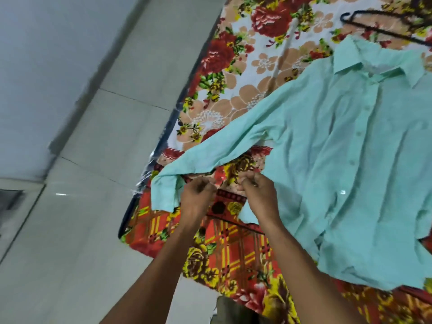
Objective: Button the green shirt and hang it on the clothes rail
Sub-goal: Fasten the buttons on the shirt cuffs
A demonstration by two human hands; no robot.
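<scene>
The left hand fingers are pinching the cuff of the green shirt; the right hand fingers are curling shut, holding what I cannot tell. The shirt is lying flat on the flowered bed, a black hanger resting beyond its collar.

The shirt lies on the bedsheet at right of the frame, its sleeve reaching left; what seems a hanger lies above the collar. Floor is at left.

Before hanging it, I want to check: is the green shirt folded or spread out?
Spread out. The green shirt lies flat, front up, on the floral bedsheet, with one sleeve stretched out towards the hands.
</scene>
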